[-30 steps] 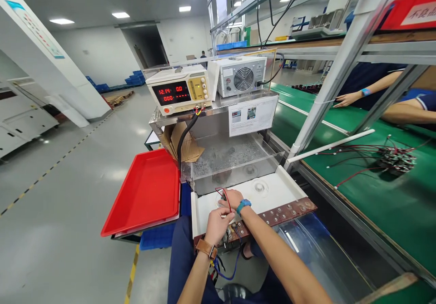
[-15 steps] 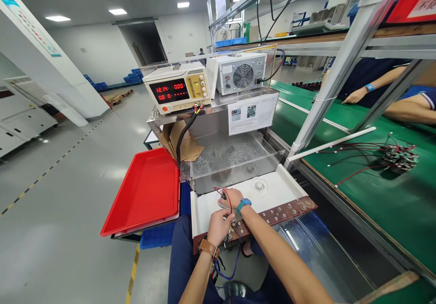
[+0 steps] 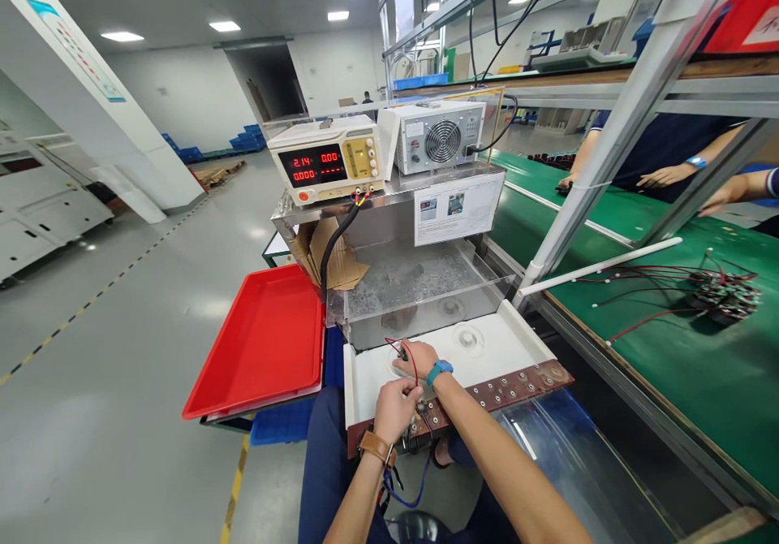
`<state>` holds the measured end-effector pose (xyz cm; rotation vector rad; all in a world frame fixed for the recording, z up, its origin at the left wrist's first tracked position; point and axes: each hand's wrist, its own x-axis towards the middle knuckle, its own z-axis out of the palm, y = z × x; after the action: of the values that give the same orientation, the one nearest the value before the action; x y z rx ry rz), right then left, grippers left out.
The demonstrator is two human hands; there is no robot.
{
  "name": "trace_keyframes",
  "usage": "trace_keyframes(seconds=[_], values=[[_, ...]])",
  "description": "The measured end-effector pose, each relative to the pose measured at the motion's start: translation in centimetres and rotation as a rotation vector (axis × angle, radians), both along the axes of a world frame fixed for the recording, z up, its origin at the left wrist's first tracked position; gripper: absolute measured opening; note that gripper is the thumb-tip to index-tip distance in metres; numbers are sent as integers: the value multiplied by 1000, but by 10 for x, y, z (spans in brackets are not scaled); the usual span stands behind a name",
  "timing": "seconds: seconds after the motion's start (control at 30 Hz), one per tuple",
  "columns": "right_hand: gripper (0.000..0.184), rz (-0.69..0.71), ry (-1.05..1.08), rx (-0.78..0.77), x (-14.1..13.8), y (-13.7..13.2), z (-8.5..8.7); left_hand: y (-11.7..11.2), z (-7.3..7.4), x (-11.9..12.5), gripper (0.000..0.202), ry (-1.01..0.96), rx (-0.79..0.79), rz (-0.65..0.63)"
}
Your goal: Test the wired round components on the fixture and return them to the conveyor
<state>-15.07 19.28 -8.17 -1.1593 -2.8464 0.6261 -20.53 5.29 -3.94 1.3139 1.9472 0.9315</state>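
My right hand [image 3: 421,359] is closed on a small dark part [image 3: 402,353] with red and black wires, probably a circuit board, over the left end of a white tray [image 3: 499,345]. Fingers mostly cover that part. A red wire [image 3: 415,361] arches from it down to my left hand [image 3: 395,406], whose thumb and finger pinch the wire's lower end. Just beneath the left fingertips runs a brown strip [image 3: 487,394] with rows of metal studs along the tray's front edge. A blue cable [image 3: 422,479] hangs below it.
Behind the tray stands a power supply [image 3: 322,162] with red digits, beside a grey unit with a fan [image 3: 443,140]. A red tray [image 3: 264,341] is at left. On the green bench [image 3: 687,382] lie wired boards [image 3: 724,294] and a white tube [image 3: 602,266]; co-workers' hands rest farther back.
The whole view has shifted slightly. My two hands keep nearly the same pose over the tray. At the bench, a co-worker's hands have moved, and another person's hand reaches in from the right.
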Motion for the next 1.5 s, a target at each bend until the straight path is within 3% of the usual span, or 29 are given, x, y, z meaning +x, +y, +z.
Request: trace_keyframes(seconds=[1.5], values=[[31, -24, -2, -27, -1, -8, 15, -4, 5, 4, 23, -11, -24, 68]])
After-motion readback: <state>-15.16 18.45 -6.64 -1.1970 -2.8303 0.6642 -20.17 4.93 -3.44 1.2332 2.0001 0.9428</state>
